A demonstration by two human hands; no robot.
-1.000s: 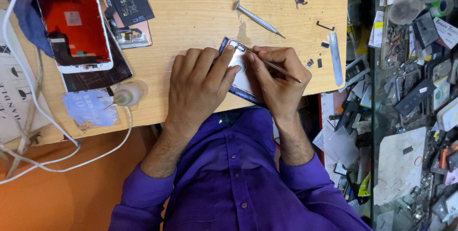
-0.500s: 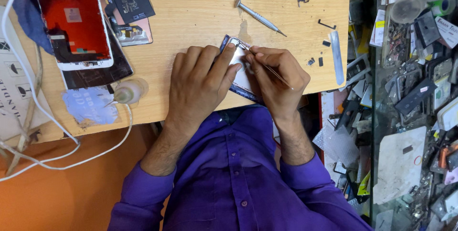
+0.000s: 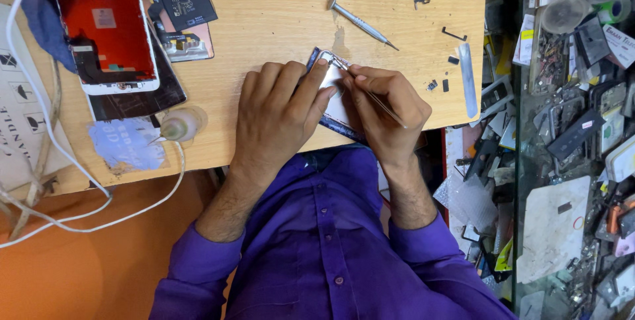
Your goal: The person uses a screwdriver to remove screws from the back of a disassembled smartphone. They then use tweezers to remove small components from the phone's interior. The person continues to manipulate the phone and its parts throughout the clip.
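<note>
Head view: slim metal tweezers (image 3: 370, 95) over flat phone frame (image 3: 331, 92).

The person wears a purple button-up shirt (small matching buttons run down its front placket), its long sleeves pushed up to bunch at mid-forearm, leaving both forearms and hands bare.

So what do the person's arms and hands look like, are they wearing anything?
Both arms wear the sleeves of a purple button-up shirt, pushed up so the forearms are bare. The left hand and the right hand are bare too: no gloves, and no rings or watch that I can see.
</note>
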